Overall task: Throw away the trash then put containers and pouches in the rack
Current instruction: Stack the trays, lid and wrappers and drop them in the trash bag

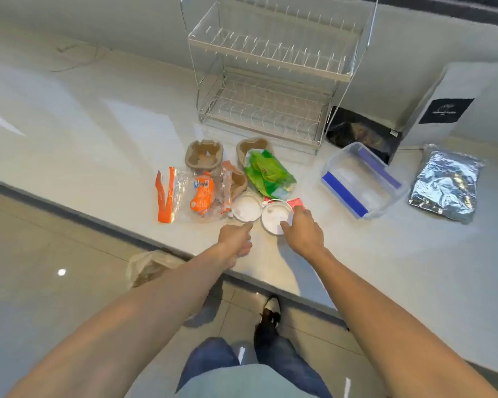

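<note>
Now right hand (pixel 304 232) pinches right lid (pixel 272 219); left hand (pixel 235 239) touches left lid (pixel 246 208), grip unclear.

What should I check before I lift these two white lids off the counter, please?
1. Grip of left hand on left lid: touches the rim only, not ok.
2. Grip of right hand on right lid: cannot tell.
3. Mouth of plastic bag on the floor open: cannot tell, arm hides part.
4. Shelves of rack free: ok.
5. The clear container and silver pouch lie apart from the trash: ok.
</note>
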